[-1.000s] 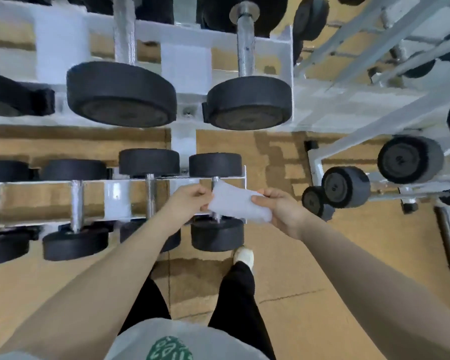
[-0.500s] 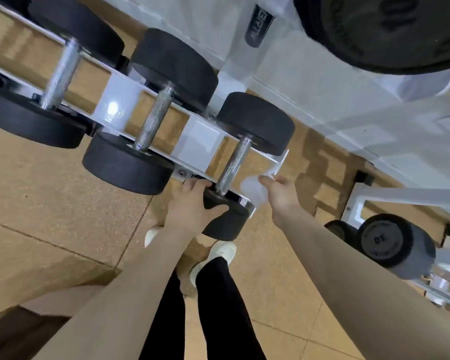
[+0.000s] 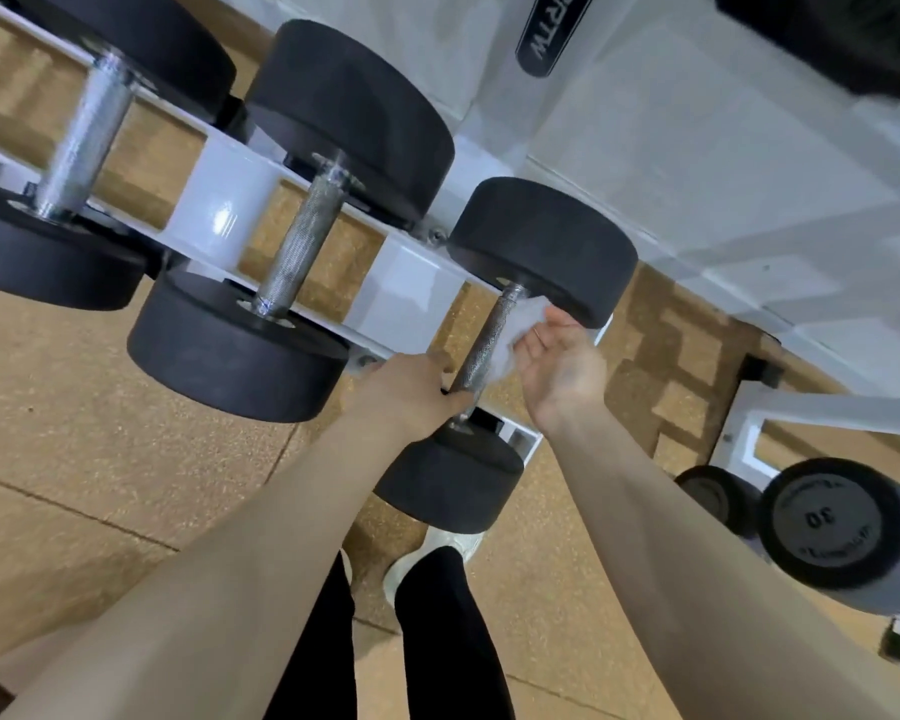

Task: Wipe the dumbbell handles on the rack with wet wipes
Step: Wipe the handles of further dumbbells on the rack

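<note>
On the lowest rail of the white rack (image 3: 406, 298), at its right end, sits the dumbbell (image 3: 494, 350) being cleaned, its knurled steel handle (image 3: 481, 345) running diagonally between a far black head and a near black head that hangs past the rail's edge. The left hand (image 3: 411, 392) curls around the lower end of that handle, just above the near head, fingers wrapped under the bar. The right hand (image 3: 559, 366) is palm up with fingers loosely spread, pressing a white wet wipe (image 3: 515, 330) against the right side of the handle near its upper end; the wipe lies between fingers and steel, though whether the thumb pinches it cannot be told. Two larger dumbbells rest to the left on the same rail, the nearer one (image 3: 292, 226) with its handle bare. Another rack at lower right holds a dumbbell marked 30 (image 3: 832, 527). Below, black trousers and pale shoes (image 3: 437, 553) stand on tan flooring.
</note>
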Motion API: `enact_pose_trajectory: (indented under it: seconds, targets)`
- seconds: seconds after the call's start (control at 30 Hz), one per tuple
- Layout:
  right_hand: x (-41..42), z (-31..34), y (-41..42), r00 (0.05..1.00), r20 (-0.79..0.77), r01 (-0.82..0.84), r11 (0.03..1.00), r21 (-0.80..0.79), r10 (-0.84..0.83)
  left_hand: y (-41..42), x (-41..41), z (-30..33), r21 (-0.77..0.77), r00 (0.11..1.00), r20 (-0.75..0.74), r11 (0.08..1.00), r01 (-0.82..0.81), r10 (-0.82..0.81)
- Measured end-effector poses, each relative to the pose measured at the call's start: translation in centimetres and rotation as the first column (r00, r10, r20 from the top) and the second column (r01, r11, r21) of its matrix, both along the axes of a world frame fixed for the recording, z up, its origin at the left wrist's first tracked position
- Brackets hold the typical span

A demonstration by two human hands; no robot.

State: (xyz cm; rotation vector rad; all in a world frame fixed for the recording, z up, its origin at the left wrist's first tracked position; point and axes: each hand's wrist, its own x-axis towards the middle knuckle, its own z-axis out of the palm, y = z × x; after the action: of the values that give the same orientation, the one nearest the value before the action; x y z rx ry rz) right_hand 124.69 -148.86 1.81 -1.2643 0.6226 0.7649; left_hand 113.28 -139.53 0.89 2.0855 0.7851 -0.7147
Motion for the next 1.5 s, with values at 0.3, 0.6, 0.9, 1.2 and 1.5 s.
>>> enact_pose_trajectory:
  seconds: [0.3, 0.6, 0.9, 1.2, 1.5]
  targets:
    - [1.0, -1.7, 2.5, 0.904, -0.03, -0.393, 0.8, -0.453, 0.427, -0.4, 2.6, -1.8, 0.016, 0.999, 0.035, 1.0, -0.02, 0.02]
    - [-3.0, -3.7, -2.5, 0.744, -0.118, -0.647, 0.664, -0.375, 0.658, -0.3, 2.1, -2.8, -0.017, 0.996, 0.078, 0.999, -0.04, 0.041]
    - [2.1, -4.2, 1.3, 0.974, -0.025, -0.227, 0.949, -0.219, 0.227, -0.3, 2.2, -2.7, -0.083, 0.992, 0.057, 0.991, -0.104, 0.109]
    - [-2.4, -3.6, -2.6, 0.75, -0.102, -0.639, 0.674, -0.37, 0.654, -0.5, 2.0, -2.2, -0.056, 0.996, 0.058, 0.996, -0.068, 0.071]
    - [2.1, -3.6, 0.9, 0.896, 0.013, -0.414, 0.848, -0.33, 0.443, -0.4, 1.6, -2.2, -0.127, 0.991, 0.07, 0.986, -0.106, 0.116]
